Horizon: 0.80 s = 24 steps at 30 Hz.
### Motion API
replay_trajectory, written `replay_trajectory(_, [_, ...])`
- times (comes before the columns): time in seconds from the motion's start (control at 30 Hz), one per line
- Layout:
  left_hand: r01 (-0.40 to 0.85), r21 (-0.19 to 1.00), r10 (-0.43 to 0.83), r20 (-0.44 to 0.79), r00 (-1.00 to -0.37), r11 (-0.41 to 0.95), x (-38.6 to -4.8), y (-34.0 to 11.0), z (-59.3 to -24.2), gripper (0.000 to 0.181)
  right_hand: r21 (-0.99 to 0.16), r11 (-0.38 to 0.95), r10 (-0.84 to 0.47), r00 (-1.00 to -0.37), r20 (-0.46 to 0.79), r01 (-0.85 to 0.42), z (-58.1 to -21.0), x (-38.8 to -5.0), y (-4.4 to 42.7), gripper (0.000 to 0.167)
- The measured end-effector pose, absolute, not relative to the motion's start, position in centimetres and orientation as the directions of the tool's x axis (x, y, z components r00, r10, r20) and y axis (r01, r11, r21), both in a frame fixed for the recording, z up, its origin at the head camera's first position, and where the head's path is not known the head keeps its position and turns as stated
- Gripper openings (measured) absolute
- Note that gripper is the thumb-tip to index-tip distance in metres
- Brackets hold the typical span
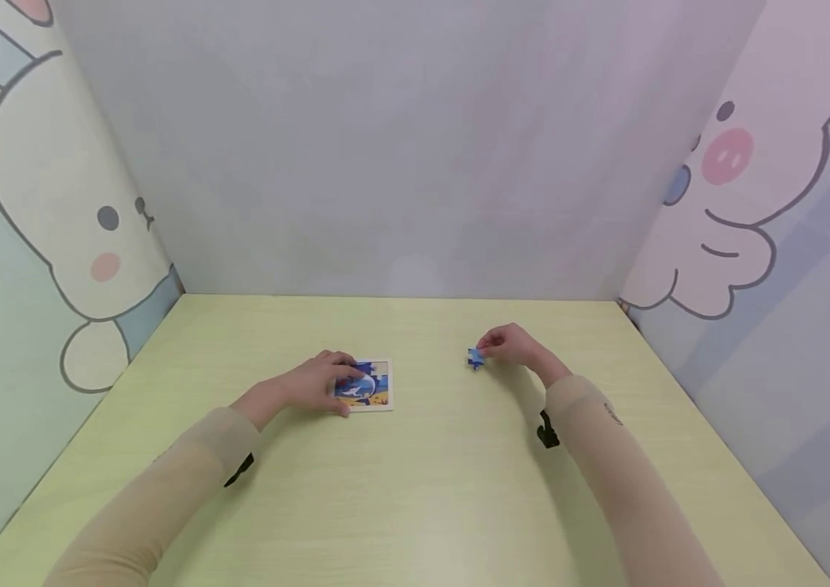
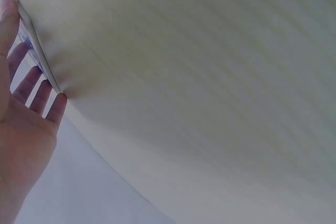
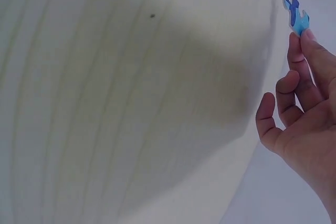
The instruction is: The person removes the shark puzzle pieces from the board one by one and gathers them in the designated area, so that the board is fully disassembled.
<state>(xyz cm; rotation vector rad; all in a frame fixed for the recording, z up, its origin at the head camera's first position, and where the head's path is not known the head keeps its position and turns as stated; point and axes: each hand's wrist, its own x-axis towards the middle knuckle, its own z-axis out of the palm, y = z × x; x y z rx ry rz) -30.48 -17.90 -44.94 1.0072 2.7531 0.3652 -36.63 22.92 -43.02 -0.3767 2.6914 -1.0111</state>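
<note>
A small jigsaw puzzle in a white-edged frame [image 1: 381, 408] lies left of the table's middle, its picture in blue, white and orange. My left hand [image 1: 315, 383] rests on its left side with fairly straight fingers, covering part of the picture. In the left wrist view, the fingertips [image 2: 64, 96] touch the frame's edge. Off to the right, my right hand [image 1: 512, 346] pinches a blue puzzle piece [image 1: 475, 358] between thumb and index finger. The right wrist view shows this piece [image 3: 298, 18] in light and dark blue, held above the table, with the other fingers loosely curled.
A pale yellow wood-grain table [image 1: 415, 489] extends beneath both hands. A plain grey curtain [image 1: 415, 163] stands behind it, with cartoon-printed panels at left and right. Dark straps [image 1: 548, 430] hang at the sleeve cuffs.
</note>
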Motion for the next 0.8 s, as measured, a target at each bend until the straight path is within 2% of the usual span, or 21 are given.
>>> replay_trajectory(0.2, [0.624, 0.304, 0.676, -0.101, -0.73, 0.72, -30.61, -18.21, -44.65, 0.071, -0.664, 0.732, -0.322, -0.936, -0.14, -0.152, -43.65, -37.01, 23.44, 0.018])
replay_trajectory(0.5, [0.632, 0.298, 0.682, -0.105, -0.723, 0.715, -30.4, -18.7, -44.93, 0.076, -0.669, 0.717, -0.368, -0.922, -0.123, -0.197, -43.61, -36.99, 23.03, 0.014])
replay_trajectory(0.8, [0.629, 0.294, 0.675, -0.086, -0.732, 0.719, -30.1, -18.83, -44.97, 0.076, -0.651, 0.734, -0.342, -0.933, -0.11, -0.193, -43.66, -36.88, 23.12, 0.015])
